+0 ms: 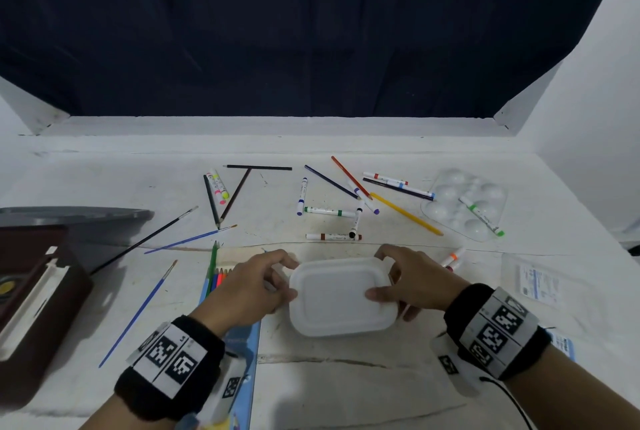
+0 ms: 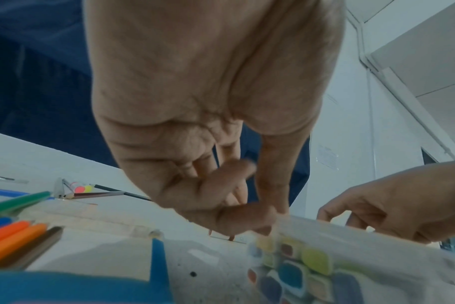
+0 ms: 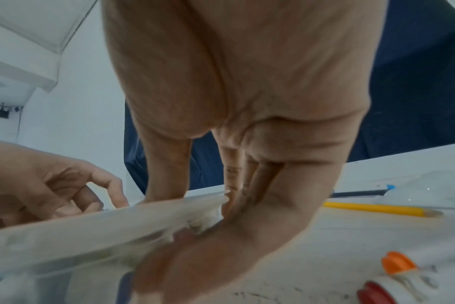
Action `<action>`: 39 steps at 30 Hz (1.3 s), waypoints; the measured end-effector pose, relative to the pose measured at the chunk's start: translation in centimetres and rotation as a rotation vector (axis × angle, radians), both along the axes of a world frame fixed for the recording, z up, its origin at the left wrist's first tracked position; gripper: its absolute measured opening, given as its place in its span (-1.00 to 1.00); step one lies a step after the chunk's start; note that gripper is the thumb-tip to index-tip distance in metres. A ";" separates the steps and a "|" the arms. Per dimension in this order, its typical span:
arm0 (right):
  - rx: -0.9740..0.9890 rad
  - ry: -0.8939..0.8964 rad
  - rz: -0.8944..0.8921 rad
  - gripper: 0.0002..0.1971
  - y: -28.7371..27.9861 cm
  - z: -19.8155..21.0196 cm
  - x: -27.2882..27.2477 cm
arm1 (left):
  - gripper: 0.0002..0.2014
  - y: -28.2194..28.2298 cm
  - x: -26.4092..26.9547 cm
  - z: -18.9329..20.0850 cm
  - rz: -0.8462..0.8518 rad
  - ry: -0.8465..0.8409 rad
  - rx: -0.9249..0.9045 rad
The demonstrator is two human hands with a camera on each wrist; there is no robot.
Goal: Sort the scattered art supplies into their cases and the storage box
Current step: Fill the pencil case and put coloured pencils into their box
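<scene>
text: none legible | wristbands: coded square markers only

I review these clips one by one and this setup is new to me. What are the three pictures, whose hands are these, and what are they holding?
No machine: a person wears one camera on the head and one on each wrist. The head view looks down at a white table. The left hand and right hand grip the ends of a translucent lidded box; the left wrist view shows coloured blocks inside. Scattered beyond lie markers, coloured pencils and paintbrushes, such as a yellow pencil, plus a clear paint palette. The wrist views look along each palm.
</scene>
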State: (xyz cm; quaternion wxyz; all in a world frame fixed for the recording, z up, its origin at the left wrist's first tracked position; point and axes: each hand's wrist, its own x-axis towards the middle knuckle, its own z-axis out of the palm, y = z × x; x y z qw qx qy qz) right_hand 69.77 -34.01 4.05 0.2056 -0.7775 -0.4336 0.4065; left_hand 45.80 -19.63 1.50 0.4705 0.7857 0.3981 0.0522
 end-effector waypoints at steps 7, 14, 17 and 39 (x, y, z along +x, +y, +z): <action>0.056 0.095 -0.090 -0.53 -0.4 -1.0 -0.3 | -0.70 -0.4 -0.2 -0.2 -0.062 -0.025 -0.038; 0.095 0.067 -0.111 -0.56 -0.7 -1.3 -0.3 | -0.32 -1.3 -1.4 -0.2 -0.127 0.006 -0.082; 0.117 0.033 -0.094 -0.58 -0.7 -1.6 -0.3 | -0.34 -1.2 -1.4 -0.4 -0.109 -0.014 -0.081; 0.036 -0.545 0.546 0.26 1.8 -0.3 -4.0 | -0.70 -1.5 -4.6 0.6 0.075 -0.187 0.059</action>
